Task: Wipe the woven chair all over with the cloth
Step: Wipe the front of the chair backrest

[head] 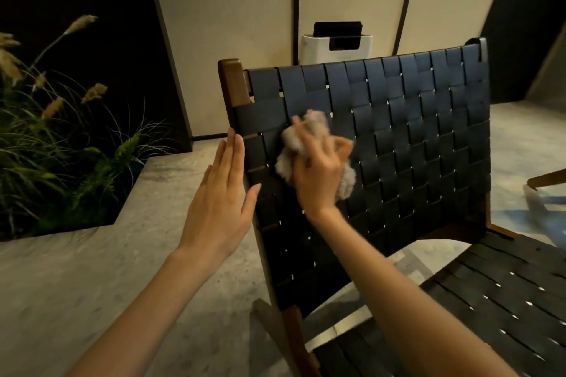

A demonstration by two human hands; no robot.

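The woven chair (407, 131) has a backrest and seat of black crossed straps on a dark wooden frame. It fills the middle and right of the head view. My right hand (318, 171) grips a bunched beige cloth (294, 144) and presses it against the left part of the backrest. My left hand (220, 193) lies flat with straight fingers against the backrest's left edge, by the wooden post. The seat stretches out at the lower right.
A planter with green grasses and dry plumes (55, 138) stands at the left, set into a stone ledge (159, 187). A white device (337, 47) stands behind the backrest before beige wall panels. Another wooden leg (548, 179) shows at the right edge.
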